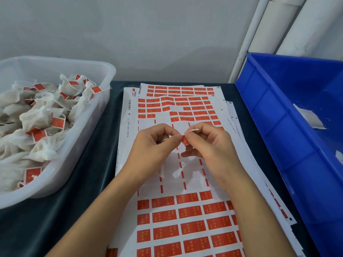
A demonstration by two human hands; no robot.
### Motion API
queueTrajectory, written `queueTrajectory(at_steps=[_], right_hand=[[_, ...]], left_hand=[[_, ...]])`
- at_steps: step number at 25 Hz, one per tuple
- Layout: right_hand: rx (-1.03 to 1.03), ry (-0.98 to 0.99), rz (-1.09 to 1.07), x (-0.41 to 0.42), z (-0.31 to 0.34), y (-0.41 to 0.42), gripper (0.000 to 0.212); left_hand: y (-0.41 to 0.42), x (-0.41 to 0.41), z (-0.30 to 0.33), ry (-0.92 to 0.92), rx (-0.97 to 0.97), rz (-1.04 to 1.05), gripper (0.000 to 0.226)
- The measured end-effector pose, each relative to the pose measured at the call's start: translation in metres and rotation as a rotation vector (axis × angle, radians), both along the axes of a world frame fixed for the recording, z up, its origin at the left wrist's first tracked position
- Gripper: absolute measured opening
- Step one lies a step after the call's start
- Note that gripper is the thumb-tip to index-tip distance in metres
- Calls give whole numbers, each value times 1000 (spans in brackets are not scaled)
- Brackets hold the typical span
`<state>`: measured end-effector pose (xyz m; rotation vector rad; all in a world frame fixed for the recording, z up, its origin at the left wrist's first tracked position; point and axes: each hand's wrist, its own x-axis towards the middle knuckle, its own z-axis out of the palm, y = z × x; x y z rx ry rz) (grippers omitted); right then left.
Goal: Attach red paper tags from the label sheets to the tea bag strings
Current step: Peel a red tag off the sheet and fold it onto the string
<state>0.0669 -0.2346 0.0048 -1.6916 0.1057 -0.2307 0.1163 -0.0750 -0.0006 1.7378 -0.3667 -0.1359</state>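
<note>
I pinch the red tag (pixel 185 140) between my left hand (pixel 154 145) and right hand (pixel 209 145), folding it over the string (pixel 194 130) above my right fingertips so the glue catches; label sheets (pixel 185 219) lie beneath.

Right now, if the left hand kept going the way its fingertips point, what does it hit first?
Likely the red tag pinched between both hands, then the right hand. The left hand points right at it, nearly touching.

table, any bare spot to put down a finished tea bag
Bare dark cloth runs between the white tub and the label sheets. The blue bin is mostly bare inside. The tub is heaped with tea bags.
</note>
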Motion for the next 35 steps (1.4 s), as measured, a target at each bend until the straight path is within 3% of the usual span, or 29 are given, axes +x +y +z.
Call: queueTrajectory(at_steps=[18,22,25,29,32,35], right_hand=[[-141,-70,33,3,-8,4,15],[-73,-57,-25,3,-9,2,10],[-106,-37,-72,3,-11,2,4],[-254,-62,-38,6,-12,14,26],[-412,-5,17,10,-13,27,21],[-523,66,44,15,-6,34,18]], left_hand=[[1,-4,-2,-71,12,9,22],[6,-3,2,-122,225,6,2],[24,-3,1,-138,461,82,13],[37,-15,-3,-178,562,136,6],[35,-16,-3,-148,597,109,21],[31,-11,0,-123,620,86,8]])
